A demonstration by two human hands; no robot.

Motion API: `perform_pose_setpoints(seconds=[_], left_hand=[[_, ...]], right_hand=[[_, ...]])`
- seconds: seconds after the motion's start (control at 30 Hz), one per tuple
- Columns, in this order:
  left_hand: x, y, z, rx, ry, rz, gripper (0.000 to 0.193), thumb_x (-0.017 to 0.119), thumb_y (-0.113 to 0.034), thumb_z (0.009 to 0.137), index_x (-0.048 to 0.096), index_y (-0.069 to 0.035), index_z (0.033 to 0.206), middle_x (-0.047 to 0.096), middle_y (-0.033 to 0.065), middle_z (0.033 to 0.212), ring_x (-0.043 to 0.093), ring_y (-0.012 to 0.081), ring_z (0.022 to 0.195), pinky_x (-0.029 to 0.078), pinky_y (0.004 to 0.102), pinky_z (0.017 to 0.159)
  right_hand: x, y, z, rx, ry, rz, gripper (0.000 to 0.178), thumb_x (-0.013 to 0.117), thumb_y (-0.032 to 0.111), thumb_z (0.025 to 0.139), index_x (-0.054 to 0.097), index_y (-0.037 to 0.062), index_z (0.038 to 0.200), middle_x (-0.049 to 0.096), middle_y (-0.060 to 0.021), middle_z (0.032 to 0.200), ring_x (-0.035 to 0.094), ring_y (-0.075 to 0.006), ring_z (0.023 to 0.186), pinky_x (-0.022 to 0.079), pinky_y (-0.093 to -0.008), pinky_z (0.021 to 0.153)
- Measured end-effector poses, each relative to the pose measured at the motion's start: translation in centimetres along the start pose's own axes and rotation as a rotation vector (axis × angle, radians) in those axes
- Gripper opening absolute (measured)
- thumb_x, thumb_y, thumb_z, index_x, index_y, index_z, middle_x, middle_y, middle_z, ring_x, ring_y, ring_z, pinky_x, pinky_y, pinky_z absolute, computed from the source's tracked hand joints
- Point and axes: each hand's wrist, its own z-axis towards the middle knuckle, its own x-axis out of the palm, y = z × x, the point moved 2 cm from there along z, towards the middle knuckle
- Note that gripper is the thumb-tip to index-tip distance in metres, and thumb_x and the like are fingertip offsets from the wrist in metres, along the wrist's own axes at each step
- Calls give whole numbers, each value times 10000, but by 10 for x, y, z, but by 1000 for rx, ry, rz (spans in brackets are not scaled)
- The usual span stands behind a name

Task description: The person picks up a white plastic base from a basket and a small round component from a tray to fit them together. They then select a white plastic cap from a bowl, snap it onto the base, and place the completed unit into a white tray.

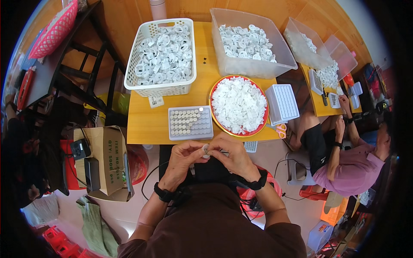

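Observation:
In front of my chest, just past the table's near edge, my left hand (184, 160) and my right hand (235, 155) meet. Both pinch a small white round plastic part (206, 152); its finer detail is covered by my fingertips. Directly beyond the hands lies a pale tray (190, 137) with rows of small beige discs (183, 121) in part of its cells. To its right, a red plate with a gold edge (266, 108) carries a heap of small white plastic pieces (238, 104).
A white perforated basket (163, 90) and a translucent bin (254, 70), both full of white parts, stand at the back. Stacked white trays (282, 102) and orange-handled scissors (281, 130) lie right. An open carton (112, 161) stands left. Another person (348, 165) works at the right.

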Motion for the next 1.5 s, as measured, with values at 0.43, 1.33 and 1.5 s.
perform_pose_setpoints(seconds=[0.43, 1.33, 1.5], left_hand=[[-1, 5, 0, 26, -24, 21, 177, 604, -54, 833, 618, 21, 993, 644, 108, 904, 628, 157, 796, 538, 273, 715], [5, 10, -2, 99, 5, 28, 192, 615, -40, 826, 608, 26, 1006, 642, 86, 910, 618, 124, 806, 525, 255, 750], [6, 7, -3, 126, 24, 34, 178, 606, -42, 834, 606, 22, 1000, 637, 82, 923, 613, 124, 826, 524, 262, 759]], right_hand=[[5, -8, -3, 263, -27, 246, 107, 626, -45, 757, 556, -20, 834, 529, -58, 789, 578, -121, 693, 474, -229, 600], [28, -14, -23, 455, -251, 703, 96, 579, -53, 813, 525, -4, 875, 557, -12, 804, 540, -49, 742, 457, -189, 654], [28, -8, -22, 419, -270, 595, 105, 566, -60, 818, 505, -5, 883, 552, -16, 792, 546, -49, 728, 469, -187, 632]])
